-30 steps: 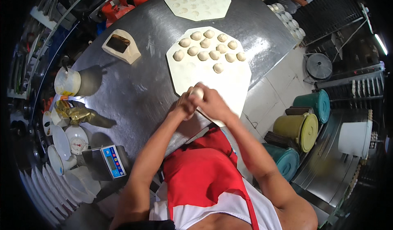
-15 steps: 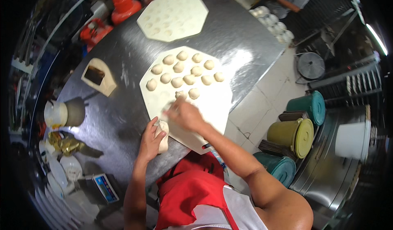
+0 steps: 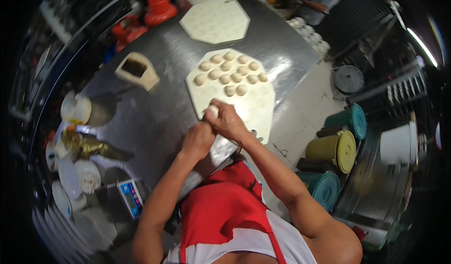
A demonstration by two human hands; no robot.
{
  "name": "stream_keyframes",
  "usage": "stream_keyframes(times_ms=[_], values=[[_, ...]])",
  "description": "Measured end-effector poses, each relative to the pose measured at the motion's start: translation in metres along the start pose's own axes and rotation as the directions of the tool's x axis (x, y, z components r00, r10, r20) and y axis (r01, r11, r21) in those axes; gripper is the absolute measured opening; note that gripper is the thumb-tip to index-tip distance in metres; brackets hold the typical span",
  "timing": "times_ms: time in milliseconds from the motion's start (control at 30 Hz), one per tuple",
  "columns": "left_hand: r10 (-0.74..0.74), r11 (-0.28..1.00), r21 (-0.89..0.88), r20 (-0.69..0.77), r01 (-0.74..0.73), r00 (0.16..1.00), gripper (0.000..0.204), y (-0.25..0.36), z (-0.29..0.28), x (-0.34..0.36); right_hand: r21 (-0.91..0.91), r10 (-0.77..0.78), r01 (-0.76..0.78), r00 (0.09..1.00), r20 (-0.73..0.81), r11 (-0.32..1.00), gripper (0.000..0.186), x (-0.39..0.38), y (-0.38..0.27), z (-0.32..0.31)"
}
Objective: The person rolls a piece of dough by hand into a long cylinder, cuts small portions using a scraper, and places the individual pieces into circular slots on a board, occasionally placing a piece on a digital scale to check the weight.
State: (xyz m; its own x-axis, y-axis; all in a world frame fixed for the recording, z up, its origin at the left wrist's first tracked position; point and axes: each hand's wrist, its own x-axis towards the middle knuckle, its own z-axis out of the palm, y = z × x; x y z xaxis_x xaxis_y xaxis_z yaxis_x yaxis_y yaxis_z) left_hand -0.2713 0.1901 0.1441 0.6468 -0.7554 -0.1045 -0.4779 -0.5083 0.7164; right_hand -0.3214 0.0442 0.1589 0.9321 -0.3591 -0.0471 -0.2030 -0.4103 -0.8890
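Just above the near edge of the white octagonal board (image 3: 197, 95), my two hands are together. My left hand (image 3: 197, 139) is closed around dough, most of it hidden by the fingers. My right hand (image 3: 225, 121) is closed by a pale round lump of dough (image 3: 213, 111) that bulges up between thumb and fingers. Several small dough balls (image 3: 242, 70) sit in loose rows on the far half of the board.
The steel table (image 3: 141, 132) carries another board (image 3: 213, 22), a tan holder (image 3: 145, 78), a white tub (image 3: 75, 109) and a digital scale (image 3: 129, 198). Lidded buckets (image 3: 343, 153) stand right. A co-worker (image 3: 319, 1) is at the top right.
Half a second ago my right hand was reaching onto the board while my left held dough; now they are together again. Another ball sits in the nearest row.
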Motion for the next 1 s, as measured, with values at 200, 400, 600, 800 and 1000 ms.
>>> stream_keyframes(times_ms=[200, 400, 600, 800, 1000], values=[[0.048, 0.923, -0.370, -0.165, -0.107, 0.985, 0.030, -0.179, 0.087, 0.005, 0.135, -0.192, 0.145, 0.859, 0.474, 0.980, 0.023, -0.006, -0.043, 0.030], [-0.400, 0.848, -0.340, 0.096, 0.408, 0.911, 0.050, -0.120, 0.067, 0.003, -0.265, -0.379, 0.419, 0.906, 0.188, 0.868, 0.026, 0.120, 0.120, -0.013], [-0.472, 0.778, -0.449, 0.045, 0.440, 0.880, 0.066, -0.098, 0.053, -0.017, -0.459, -0.235, 0.263, 0.965, 0.118, 0.849, 0.035, 0.121, 0.103, 0.004], [-0.228, 0.792, -0.570, 0.059, 0.220, 0.972, 0.039, -0.085, 0.001, -0.012, 0.153, -0.275, 0.233, 0.885, 0.375, 0.960, 0.026, 0.035, 0.031, 0.029], [-0.100, 0.901, -0.421, 0.046, 0.110, 0.994, 0.029, -0.050, -0.008, -0.036, -0.168, -0.016, 0.072, 0.949, 0.314, 0.983, 0.060, 0.004, -0.014, 0.020]])
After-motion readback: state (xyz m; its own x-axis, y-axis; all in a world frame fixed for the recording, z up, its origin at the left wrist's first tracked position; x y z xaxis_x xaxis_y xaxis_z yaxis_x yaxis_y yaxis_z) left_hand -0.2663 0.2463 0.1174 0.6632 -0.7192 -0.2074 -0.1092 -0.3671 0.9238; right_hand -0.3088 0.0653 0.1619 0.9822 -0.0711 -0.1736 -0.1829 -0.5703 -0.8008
